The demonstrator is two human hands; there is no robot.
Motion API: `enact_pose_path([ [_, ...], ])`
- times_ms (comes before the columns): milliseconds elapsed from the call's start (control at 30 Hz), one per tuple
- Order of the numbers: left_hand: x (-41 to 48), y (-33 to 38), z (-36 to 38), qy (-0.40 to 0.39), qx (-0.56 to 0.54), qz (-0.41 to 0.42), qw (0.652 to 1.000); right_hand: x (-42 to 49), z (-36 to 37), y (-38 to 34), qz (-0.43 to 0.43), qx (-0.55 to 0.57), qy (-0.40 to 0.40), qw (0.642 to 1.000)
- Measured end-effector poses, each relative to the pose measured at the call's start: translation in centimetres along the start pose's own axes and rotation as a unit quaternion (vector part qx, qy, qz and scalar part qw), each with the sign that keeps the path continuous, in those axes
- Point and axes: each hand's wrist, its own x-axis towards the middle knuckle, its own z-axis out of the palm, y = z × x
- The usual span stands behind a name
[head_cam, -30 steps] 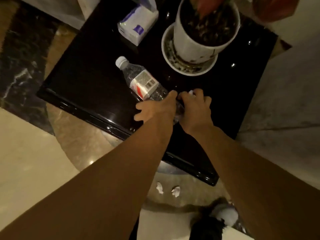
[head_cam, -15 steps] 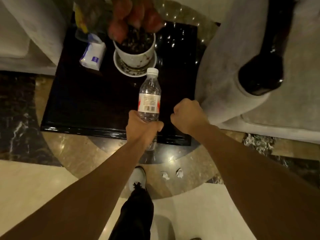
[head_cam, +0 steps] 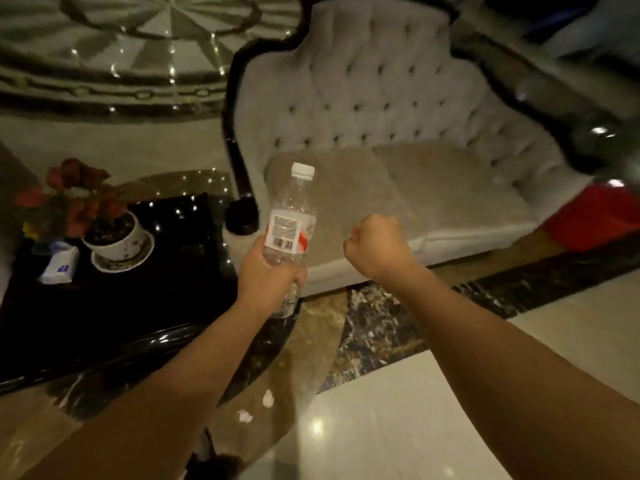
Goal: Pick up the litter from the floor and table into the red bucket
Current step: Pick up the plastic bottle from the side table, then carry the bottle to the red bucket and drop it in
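Tissue pack (head_cam: 59, 269): lies at the far left of the dark glossy surface (head_cam: 145, 306), just beside the plant's saucer.
Potted plant (head_cam: 104, 230): red-leaved, in a white pot on a white saucer, on the same surface.
Left hand (head_cam: 266, 280): fingers wrapped tight around the lower half of the plastic bottle (head_cam: 290, 230), holding it in the air above the surface's right edge.
Plastic bottle: clear, near upright and leaning slightly right, white cap on top, label with a barcode facing the camera; its base pokes out below the hand.
Paper scraps (head_cam: 267, 398): two small white crumpled bits lie on the marble floor (head_cam: 398, 427) below the left forearm, close to each other.
Right hand (head_cam: 377, 245): closed into a fist, raised beside the bottle without touching it; whether it holds anything inside cannot be told.
Sofa (head_cam: 381, 116): grey, tufted, behind both hands.
Red bucket (head_cam: 595, 216): partly seen at the right edge, on the floor by the sofa's right end, well apart from the bottle.
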Motion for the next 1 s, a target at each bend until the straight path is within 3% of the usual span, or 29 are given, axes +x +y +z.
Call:
enact_pose_path([
  [133,-6.6,7.0,9.9,-0.095,0.023,0.054,0.994,-7.2,-12.6,7.4,0.05,0.009,0.119,0.992],
  [333,-13.6,16.5,23.9,-0.245,0.021,0.089,0.965,-17.0,-24.1,19.0,0.144,0.03,0.25,0.957],
  [600,-16.3,21.2,36.7,-0.362,0.051,0.122,0.923,-20.1,-28.7,30.2,0.238,0.013,0.299,0.924],
  [767,-13.1,21.3,44.1,-0.409,0.08,0.117,0.902,-17.4,-29.6,35.6,0.271,-0.025,0.281,0.92],
  [1000,-6.8,23.8,56.7,-0.497,0.149,0.119,0.847,-11.1,-34.4,44.6,0.352,-0.076,0.267,0.894],
])
